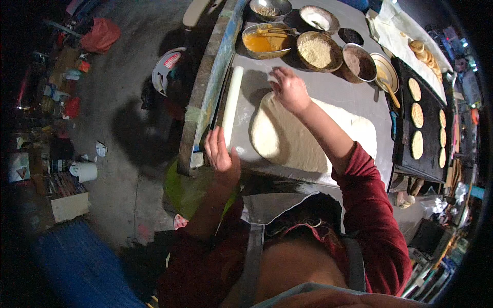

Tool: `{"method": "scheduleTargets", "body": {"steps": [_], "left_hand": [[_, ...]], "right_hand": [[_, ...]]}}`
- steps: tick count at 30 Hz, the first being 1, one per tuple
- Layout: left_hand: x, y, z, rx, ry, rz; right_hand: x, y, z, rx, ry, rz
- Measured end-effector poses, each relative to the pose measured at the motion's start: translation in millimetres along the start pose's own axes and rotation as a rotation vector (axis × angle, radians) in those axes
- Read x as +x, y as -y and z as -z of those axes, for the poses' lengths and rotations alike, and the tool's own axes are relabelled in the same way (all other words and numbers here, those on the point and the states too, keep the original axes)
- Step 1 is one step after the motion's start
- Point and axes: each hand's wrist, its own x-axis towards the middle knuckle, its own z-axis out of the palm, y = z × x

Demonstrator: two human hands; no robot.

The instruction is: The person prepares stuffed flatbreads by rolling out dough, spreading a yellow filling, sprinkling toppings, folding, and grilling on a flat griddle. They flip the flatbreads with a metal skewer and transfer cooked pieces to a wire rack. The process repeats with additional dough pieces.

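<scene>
A thick sheet of pale dough (304, 142) lies on the grey worktable in front of me, with a rounded, folded-looking left end. Over its far left corner is my right hand (290, 90), fingers curled around a small whitish piece (272, 78), perhaps dough. My left hand (220, 152) is at the near end of a white rolling pin (233, 102), its fingers extended beside the pin. Whether it grips the pin cannot be made out. The pin lies along the table's left side, apart from the dough.
At the back stand a bowl of orange liquid with brushes (265, 41), a bowl of pale crumbly powder (317, 52) and a bowl of brownish powder (354, 63). Flat dough rounds (417, 115) lie on a black griddle (429, 154) at right. A raised wooden rim (206, 88) borders the table's left.
</scene>
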Motion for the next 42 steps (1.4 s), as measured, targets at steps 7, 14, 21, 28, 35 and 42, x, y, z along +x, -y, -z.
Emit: {"method": "scheduleTargets", "body": {"steps": [7, 14, 21, 28, 35, 42], "left_hand": [[23.8, -10.7, -24.6, -0.150, 0.044, -0.077], [57.0, -4.3, -30.3, -0.142, -0.042, 0.051], [154.5, -25.3, -123.0, -0.465, -0.081, 0.233], [180.0, 8.2, -149.1, -0.722, -0.086, 0.455], [150.2, -15.7, -163.5, -0.670, 0.001, 0.420], [176.5, 1.7, -162.7, -0.614, -0.151, 0.471]], "right_hand": [[76.3, -17.7, -34.7, -0.244, 0.121, 0.056], [63.9, -45.5, -21.6, 0.051, 0.059, -0.057], [87.9, -46.9, -40.4, -0.066, 0.124, -0.092], [90.7, -46.0, -43.4, 0.035, 0.015, -0.067], [105.3, -52.9, -31.8, -0.042, -0.009, -0.079], [54.2, -31.9, -48.4, -0.215, -0.181, 0.244]]}}
